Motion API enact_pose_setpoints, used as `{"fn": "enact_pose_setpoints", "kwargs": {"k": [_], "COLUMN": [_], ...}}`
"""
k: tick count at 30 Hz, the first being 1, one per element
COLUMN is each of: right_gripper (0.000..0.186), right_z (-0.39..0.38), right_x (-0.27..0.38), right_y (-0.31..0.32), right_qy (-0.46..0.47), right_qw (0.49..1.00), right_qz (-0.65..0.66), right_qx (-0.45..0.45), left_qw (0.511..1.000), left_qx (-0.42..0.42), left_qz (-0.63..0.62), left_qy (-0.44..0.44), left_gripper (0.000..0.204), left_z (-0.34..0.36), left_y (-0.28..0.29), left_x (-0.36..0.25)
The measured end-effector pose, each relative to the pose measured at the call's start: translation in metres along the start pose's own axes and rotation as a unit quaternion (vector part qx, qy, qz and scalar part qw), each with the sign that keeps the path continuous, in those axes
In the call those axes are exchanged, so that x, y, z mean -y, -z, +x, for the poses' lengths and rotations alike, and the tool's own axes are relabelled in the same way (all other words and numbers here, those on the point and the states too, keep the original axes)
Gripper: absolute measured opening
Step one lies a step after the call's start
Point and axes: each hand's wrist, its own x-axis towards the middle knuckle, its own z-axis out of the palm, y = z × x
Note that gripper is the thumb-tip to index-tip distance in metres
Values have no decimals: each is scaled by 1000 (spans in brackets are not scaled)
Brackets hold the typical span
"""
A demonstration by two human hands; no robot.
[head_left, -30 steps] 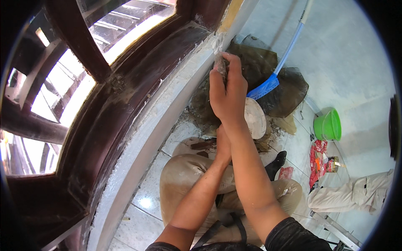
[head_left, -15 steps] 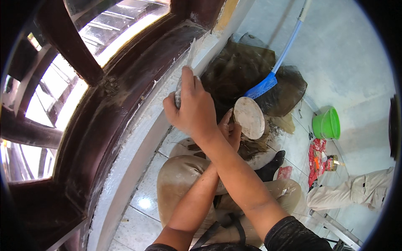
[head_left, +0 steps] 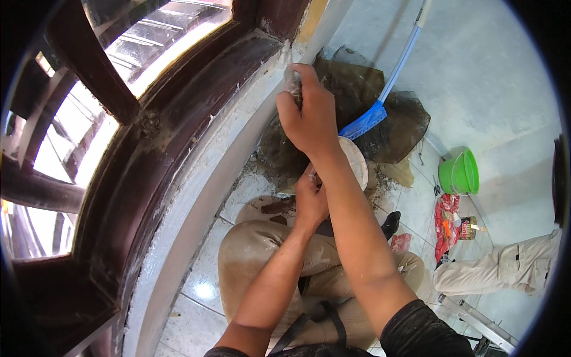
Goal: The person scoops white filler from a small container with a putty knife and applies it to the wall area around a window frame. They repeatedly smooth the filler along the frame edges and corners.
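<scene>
My right hand [head_left: 312, 113] is closed round the handle of a putty knife [head_left: 291, 80] smeared with white. The blade points up to the far end of the white-coated sill [head_left: 205, 146], by the corner of the dark wooden window frame [head_left: 169, 116]. Under my right forearm, my left hand [head_left: 310, 202] grips a round white-topped piece [head_left: 357, 162], a disc or shallow container. My right arm hides part of it and some of the left fingers.
A blue brush [head_left: 364, 121] on a long pole leans over a dark plastic sheet [head_left: 398, 128]. Further right are a green bucket [head_left: 459, 172], a red wrapper [head_left: 446, 223], a tin [head_left: 468, 228] and a ladder [head_left: 482, 324]. Another person's trousered leg [head_left: 496, 268] shows at right.
My right hand has moved right and slightly up with the putty knife, bringing the blade nearer the frame's corner. My left hand has shifted slightly left and down; my right forearm now covers more of the round piece.
</scene>
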Motion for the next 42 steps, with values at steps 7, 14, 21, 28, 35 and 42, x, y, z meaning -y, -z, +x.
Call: {"fn": "enact_pose_setpoints", "kwargs": {"k": [7,14,21,28,35,42], "right_gripper": [55,65,57,39,39,45], "right_z": [-20,-42,-62,-42,-17,-44], "right_x": [-2,7,16,33,-2,6], "right_y": [-17,-25,-28,15,1,-30], "right_qy": [40,39,44,7,-23,62], "right_qw": [999,997,999,999,998,996], "right_qz": [-5,22,16,22,30,34], "right_qx": [21,65,16,-37,-45,-49], "left_qw": [995,994,993,997,998,996], "left_qx": [5,-5,56,-43,9,27], "left_qz": [69,107,105,-59,64,75], "left_qy": [-74,-23,16,-37,-23,28], "left_gripper": [29,45,57,25,30,59], "left_z": [-3,-8,-6,-11,1,-10], "left_y": [6,3,3,-2,4,6], "left_x": [19,35,40,42,9,46]}}
